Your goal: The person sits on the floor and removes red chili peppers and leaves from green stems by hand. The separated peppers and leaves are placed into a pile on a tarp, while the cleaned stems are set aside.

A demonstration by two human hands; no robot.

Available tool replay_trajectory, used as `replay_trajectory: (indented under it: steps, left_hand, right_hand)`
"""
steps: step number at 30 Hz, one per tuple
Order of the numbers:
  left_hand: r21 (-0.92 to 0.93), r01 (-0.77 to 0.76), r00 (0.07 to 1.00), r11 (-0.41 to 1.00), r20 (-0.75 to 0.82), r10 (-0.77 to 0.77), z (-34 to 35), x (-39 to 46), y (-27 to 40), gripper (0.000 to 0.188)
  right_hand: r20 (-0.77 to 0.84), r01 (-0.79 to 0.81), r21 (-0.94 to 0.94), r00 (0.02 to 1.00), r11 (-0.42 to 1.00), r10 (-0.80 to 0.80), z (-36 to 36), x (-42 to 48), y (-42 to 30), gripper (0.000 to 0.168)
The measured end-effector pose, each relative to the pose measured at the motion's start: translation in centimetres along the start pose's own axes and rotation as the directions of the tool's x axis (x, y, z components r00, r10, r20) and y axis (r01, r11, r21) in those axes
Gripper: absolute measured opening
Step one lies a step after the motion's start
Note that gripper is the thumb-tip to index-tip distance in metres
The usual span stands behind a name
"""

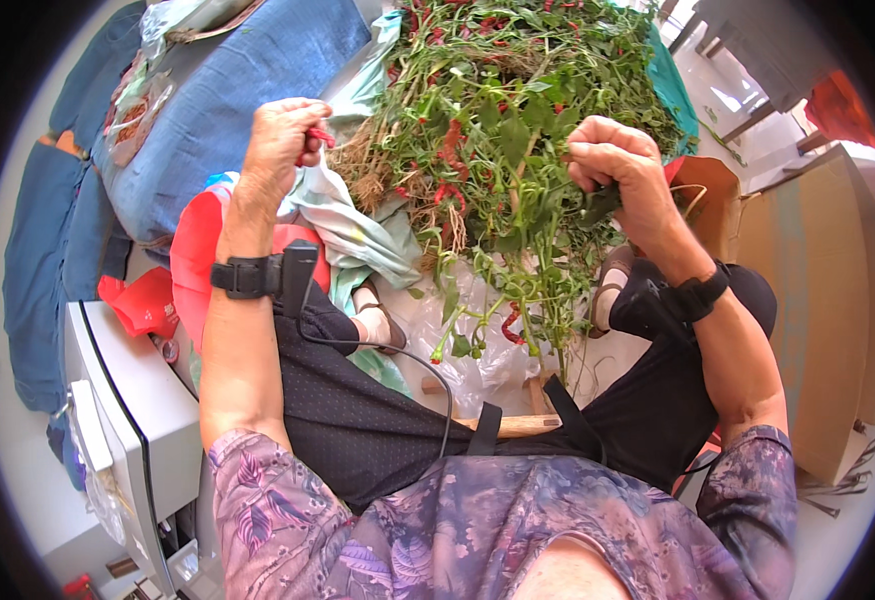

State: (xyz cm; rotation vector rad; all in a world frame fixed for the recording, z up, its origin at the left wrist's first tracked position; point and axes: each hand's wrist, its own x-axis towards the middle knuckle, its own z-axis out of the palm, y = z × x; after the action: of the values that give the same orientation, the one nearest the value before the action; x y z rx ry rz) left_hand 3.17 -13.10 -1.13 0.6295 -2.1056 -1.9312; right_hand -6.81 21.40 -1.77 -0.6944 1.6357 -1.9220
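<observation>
My left hand [287, 139] is raised over a pale green cloth [351, 217], its fingers closed on a red chili pepper [320, 136]. Across from it, my right hand [608, 154] pinches a green stem or leaf of a chili plant [516, 139], whose leafy branches hang down between my knees. A curled red chili [512, 324] dangles low on those branches. Beyond both hands lies a large heap of uprooted chili plants [475, 60] with many red peppers, their pale roots [370, 161] pointing left. The fingers partly hide what each hand grips.
A red bag [201, 225] stands beside my left leg. A white cabinet [159, 360] is at the left, below a blue-covered seat [212, 97]. On the right are a large cardboard box [805, 300] and an open red bag [707, 180]. Clear plastic [475, 367] lies between my feet.
</observation>
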Motion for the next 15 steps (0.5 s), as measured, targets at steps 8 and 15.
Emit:
replay_trajectory:
  steps: [8,15]
  left_hand:
    - [0.168,0.058,0.901,0.984,-0.432,0.021,-10.9,-0.2,-3.2,0.009]
    - [0.072,0.031,0.825,0.997,-0.565,0.015,-20.0,-2.1,-8.5,0.018]
  right_hand:
    - [0.036,0.007,0.044,0.999,0.999,-0.009,-0.5,0.0,-1.1,0.011]
    - [0.164,0.009,-0.043,0.986,0.999,-0.002,0.4,0.4,-2.2,0.016]
